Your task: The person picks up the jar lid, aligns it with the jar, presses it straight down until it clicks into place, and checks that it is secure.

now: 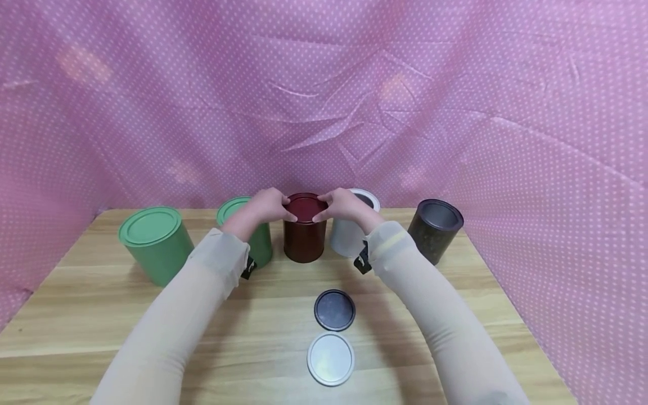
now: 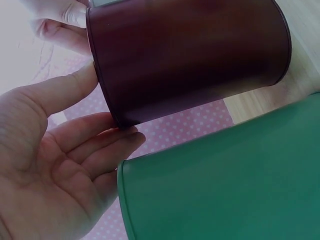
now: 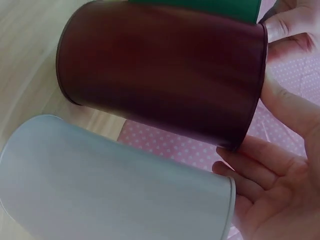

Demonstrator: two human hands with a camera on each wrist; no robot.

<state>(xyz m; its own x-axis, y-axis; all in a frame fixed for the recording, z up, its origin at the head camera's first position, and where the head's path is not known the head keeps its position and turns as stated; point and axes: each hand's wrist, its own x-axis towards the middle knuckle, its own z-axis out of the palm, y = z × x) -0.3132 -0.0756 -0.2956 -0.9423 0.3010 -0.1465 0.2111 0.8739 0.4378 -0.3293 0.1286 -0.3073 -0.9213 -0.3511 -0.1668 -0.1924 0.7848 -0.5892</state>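
Observation:
A dark red can (image 1: pixel 304 243) stands upright in the middle of the row, a dark red lid (image 1: pixel 305 208) on its top. My left hand (image 1: pixel 267 206) grips the lid's edge from the left, thumb on the near side and fingers farther round. From the right, my right hand (image 1: pixel 340 205) holds the same edge in a mirrored way. Both wrist views show the fingertips at the can's top rim (image 2: pixel 102 82). Close by the left hand is a lidded green can (image 2: pixel 225 175); a white can (image 3: pixel 115 180) without a lid stands beside the right hand.
A larger lidded green can (image 1: pixel 157 247) stands at the far left, a lidless black can (image 1: pixel 432 233) at the right. A black lid (image 1: pixel 334 310) and a white lid (image 1: pixel 331 359) lie on the wooden table (image 1: pixel 273 337). Pink dotted cloth (image 1: pixel 324 101) hangs behind and along the sides.

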